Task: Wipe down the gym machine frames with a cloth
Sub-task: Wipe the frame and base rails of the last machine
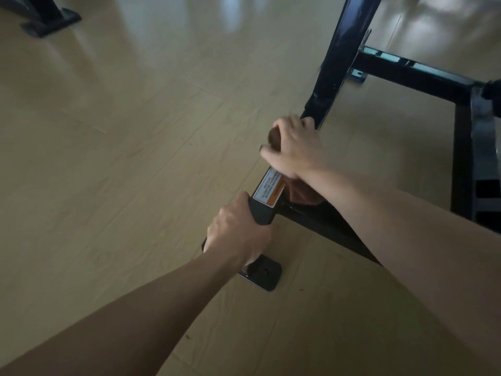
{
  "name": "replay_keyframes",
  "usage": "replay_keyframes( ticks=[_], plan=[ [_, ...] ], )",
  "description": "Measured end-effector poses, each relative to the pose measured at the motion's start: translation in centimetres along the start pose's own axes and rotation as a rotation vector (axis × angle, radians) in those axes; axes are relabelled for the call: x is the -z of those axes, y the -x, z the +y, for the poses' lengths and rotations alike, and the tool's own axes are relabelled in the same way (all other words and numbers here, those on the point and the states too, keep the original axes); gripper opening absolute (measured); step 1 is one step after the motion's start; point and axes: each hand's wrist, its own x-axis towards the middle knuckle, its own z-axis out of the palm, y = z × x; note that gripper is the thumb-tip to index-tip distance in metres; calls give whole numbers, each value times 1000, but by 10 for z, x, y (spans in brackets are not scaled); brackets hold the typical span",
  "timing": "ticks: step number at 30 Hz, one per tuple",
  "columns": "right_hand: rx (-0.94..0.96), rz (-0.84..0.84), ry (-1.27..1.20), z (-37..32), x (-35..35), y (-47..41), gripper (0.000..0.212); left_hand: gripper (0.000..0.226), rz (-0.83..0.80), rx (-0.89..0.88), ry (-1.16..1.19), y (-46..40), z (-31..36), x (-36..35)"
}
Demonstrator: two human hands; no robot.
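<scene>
Right hand [294,146] pressing brown cloth [385,195] on frame [332,74], left hand [238,234] gripping its end

Dim, flat lighting. Pale window glare streaks the glossy floor [135,109] at far centre and far right. Soft shadows fall near the black frame [336,58]. Slight motion blur throughout; the warning label [269,189] text is unreadable. Wide-angle stretch at the edges

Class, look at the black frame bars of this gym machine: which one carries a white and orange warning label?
The low floor bar that both hands are on. Its label lies between the left hand and the right hand; the other bars show none.
</scene>
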Motion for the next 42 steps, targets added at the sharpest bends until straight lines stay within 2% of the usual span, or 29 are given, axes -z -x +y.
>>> replay_keyframes(
  ticks=[4,7,9,13,17,22,25,28,34,42],
  plan=[
    [253,-212,-120,-8,8,81,64,34,28,-26,13,2,3,1],
    [317,-86,-67,-11,-7,113,69,22,42,-49,41,3,3,2],
    [295,-2,-53,-9,-17,107,67,26,36,-51,52,4,4,2],
    [200,28,-46,-4,-19,69,55,41,19,-20,14,4,3,1],
    [47,66,28,25,-13,-2,54,41,32,-12,-12,0,-1,-3],
    [-49,239,165,42,-12,-48,40,41,63,-29,-11,-3,-4,-6],
    [-61,251,126,39,-13,-47,43,43,50,-33,-12,-3,-4,-6],
    [-80,213,-26,38,-11,-27,49,40,56,-37,-16,-2,-4,-5],
    [-307,164,-249,15,-10,48,55,43,41,-30,-7,2,0,-1],
    [-228,172,-215,5,-16,61,44,47,35,-14,-25,3,4,-1]
  ],
)
